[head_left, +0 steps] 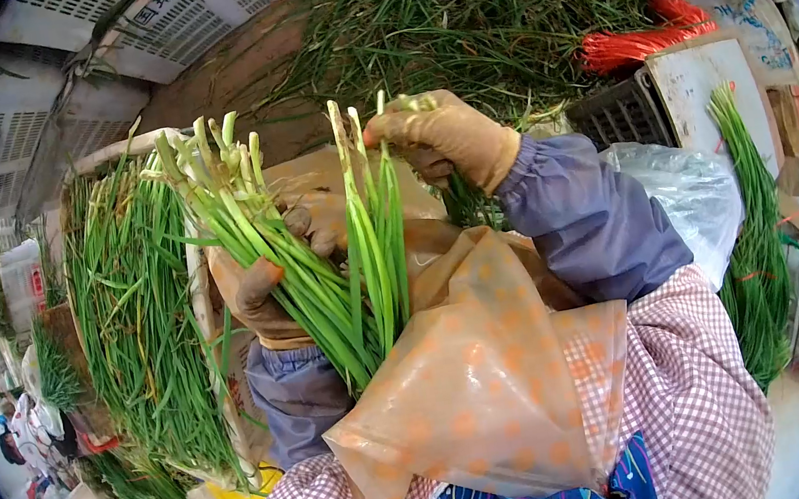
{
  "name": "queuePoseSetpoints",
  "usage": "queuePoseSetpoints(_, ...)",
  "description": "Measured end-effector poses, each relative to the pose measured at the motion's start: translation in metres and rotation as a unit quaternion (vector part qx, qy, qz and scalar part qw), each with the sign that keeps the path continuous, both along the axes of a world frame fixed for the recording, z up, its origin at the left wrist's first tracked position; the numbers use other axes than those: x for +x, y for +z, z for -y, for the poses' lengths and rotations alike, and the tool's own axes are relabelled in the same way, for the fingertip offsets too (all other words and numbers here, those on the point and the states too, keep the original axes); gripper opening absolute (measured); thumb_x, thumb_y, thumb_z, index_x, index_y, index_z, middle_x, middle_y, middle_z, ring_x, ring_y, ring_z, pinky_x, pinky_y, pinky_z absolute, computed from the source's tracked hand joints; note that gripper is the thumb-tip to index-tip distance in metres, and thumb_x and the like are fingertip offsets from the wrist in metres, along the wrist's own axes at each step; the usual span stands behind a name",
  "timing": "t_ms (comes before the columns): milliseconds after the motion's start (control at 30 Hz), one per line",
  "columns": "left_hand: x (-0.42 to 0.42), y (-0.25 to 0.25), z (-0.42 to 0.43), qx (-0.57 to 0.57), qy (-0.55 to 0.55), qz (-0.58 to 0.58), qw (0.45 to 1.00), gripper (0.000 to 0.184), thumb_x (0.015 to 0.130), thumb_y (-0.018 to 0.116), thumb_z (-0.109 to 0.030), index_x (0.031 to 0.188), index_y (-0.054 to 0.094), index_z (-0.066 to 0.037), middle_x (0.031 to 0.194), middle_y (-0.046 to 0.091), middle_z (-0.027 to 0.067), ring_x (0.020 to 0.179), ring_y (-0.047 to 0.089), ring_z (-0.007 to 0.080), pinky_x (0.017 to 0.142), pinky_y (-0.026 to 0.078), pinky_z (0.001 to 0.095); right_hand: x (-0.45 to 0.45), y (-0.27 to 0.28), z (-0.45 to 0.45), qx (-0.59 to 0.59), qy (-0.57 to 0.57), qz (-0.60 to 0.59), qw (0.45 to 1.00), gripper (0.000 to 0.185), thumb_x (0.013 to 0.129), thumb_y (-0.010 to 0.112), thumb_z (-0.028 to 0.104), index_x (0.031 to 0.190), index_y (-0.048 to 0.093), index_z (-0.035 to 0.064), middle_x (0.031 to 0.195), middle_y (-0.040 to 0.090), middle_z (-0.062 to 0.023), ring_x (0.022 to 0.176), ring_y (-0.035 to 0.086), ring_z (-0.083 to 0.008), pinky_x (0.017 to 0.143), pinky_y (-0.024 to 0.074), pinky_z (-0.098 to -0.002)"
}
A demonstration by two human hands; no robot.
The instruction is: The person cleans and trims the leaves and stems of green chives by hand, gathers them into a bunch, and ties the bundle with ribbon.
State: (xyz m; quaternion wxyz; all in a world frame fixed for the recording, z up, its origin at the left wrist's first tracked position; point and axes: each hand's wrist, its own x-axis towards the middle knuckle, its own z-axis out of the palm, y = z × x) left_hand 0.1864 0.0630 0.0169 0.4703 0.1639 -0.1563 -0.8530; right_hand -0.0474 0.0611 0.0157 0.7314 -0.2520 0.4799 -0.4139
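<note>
My left hand [269, 292], in a brown glove, is wrapped round a bunch of what look like garlic chives [309, 287]. Their pale cut ends point up and away from me, and the leaves run down toward my lap. My right hand [450, 137], gloved too, is closed beside the upper ends of a few separate chive stalks [376, 222]. Its fingertips pinch the top of one stalk; part of the fingers is hidden from view. Beneath the bunch, a translucent plastic apron with orange dots [476, 371] covers my lap.
To my left stands a long crate of chives [141, 314]. A large loose heap of green leaves [480, 17] lies ahead, with red ties [644, 36] at its right. A banded bundle [756, 273] and clear plastic bag [680, 192] are on my right. White crates [159, 29] stand behind.
</note>
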Motion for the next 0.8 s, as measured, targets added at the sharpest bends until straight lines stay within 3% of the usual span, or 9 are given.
queuePoseSetpoints(133,0.005,0.001,-0.002,0.026,-0.009,-0.022,0.999,0.053,0.068,0.061,-0.008,0.118,0.044,-0.003,0.096,0.053,0.0134,0.084,0.055,0.0291,0.078,0.047,0.0497,-0.011,-0.003,0.010,-0.096,-0.063,-0.102,0.988,0.018,0.086,0.056,0.021,0.082,0.064,0.0058,0.056,0.047,0.0012,0.043,0.040,-0.0065,0.037,0.0293,-0.0210)
queuePoseSetpoints(233,0.012,-0.002,-0.003,0.036,-0.030,-0.071,0.996,0.056,0.071,0.060,-0.008,0.122,0.040,-0.003,0.101,0.052,0.0141,0.088,0.055,0.0297,0.084,0.044,0.0519,-0.091,-0.015,0.027,-0.222,-0.305,-0.290,0.879,0.018,0.087,0.054,0.022,0.083,0.063,0.0073,0.066,0.056,-0.0010,0.053,0.050,-0.0100,0.048,0.0401,-0.0216)
queuePoseSetpoints(300,0.014,-0.007,0.001,-0.013,-0.052,-0.116,0.992,0.057,0.073,0.059,-0.008,0.125,0.038,-0.003,0.105,0.050,0.0134,0.089,0.055,0.0292,0.087,0.044,0.0518,-0.134,-0.007,0.028,-0.265,-0.386,-0.295,0.833,0.014,0.087,0.055,0.018,0.086,0.063,0.0075,0.074,0.061,-0.0028,0.066,0.057,-0.0103,0.059,0.0482,-0.0225)
queuePoseSetpoints(367,0.008,-0.005,0.002,-0.039,-0.061,-0.131,0.989,0.056,0.074,0.058,-0.006,0.125,0.036,-0.002,0.106,0.049,0.0124,0.090,0.055,0.0282,0.089,0.044,0.0512,-0.130,-0.005,0.021,-0.299,-0.279,-0.337,0.848,0.014,0.089,0.050,0.013,0.087,0.062,0.0063,0.092,0.064,-0.0047,0.075,0.060,-0.0142,0.064,0.0497,-0.0267)
queuePoseSetpoints(433,0.008,-0.007,0.002,0.000,-0.070,-0.154,0.986,0.058,0.075,0.058,-0.006,0.127,0.034,-0.001,0.106,0.048,0.0121,0.091,0.055,0.0275,0.090,0.043,0.0499,-0.091,-0.015,0.015,-0.485,-0.059,-0.441,0.753,0.015,0.089,0.055,0.019,0.095,0.062,0.0065,0.084,0.065,-0.0039,0.075,0.061,-0.0136,0.064,0.0490,-0.0250)
queuePoseSetpoints(533,0.006,-0.007,0.003,-0.013,-0.087,-0.157,0.984,0.055,0.077,0.058,-0.008,0.126,0.035,-0.002,0.107,0.047,0.0110,0.092,0.054,0.0255,0.092,0.042,0.0477,-0.018,-0.011,-0.009,-0.164,0.096,-0.125,0.974,0.021,0.087,0.058,0.015,0.106,0.060,0.0060,0.062,0.053,0.0016,0.050,0.046,-0.0066,0.045,0.0365,-0.0210)
queuePoseSetpoints(567,0.007,-0.007,0.003,-0.017,-0.091,-0.149,0.985,0.054,0.077,0.057,-0.008,0.127,0.036,-0.002,0.106,0.047,0.0106,0.092,0.053,0.0248,0.092,0.042,0.0468,-0.009,-0.016,-0.010,-0.074,0.122,0.049,0.989,0.023,0.086,0.059,0.013,0.108,0.060,0.0054,0.057,0.048,0.0035,0.044,0.039,-0.0046,0.041,0.0302,-0.0201)
queuePoseSetpoints(667,0.009,-0.008,0.002,-0.024,-0.086,-0.161,0.983,0.054,0.077,0.057,-0.008,0.127,0.036,-0.005,0.105,0.047,0.0096,0.092,0.053,0.0238,0.090,0.043,0.0455,0.013,-0.023,-0.008,-0.065,0.122,0.266,0.954,0.025,0.084,0.062,0.011,0.107,0.060,0.0025,0.053,0.039,0.0050,0.041,0.028,-0.0035,0.039,0.0213,-0.0211)
queuePoseSetpoints(800,0.019,-0.014,0.001,0.011,-0.101,-0.144,0.984,0.054,0.077,0.056,-0.008,0.127,0.037,-0.009,0.106,0.047,0.0087,0.094,0.052,0.0234,0.092,0.042,0.0450,0.016,-0.023,-0.010,-0.102,0.155,0.212,0.959,0.019,0.084,0.062,0.014,0.099,0.063,0.0010,0.054,0.044,0.0040,0.042,0.033,-0.0042,0.040,0.0234,-0.0205)
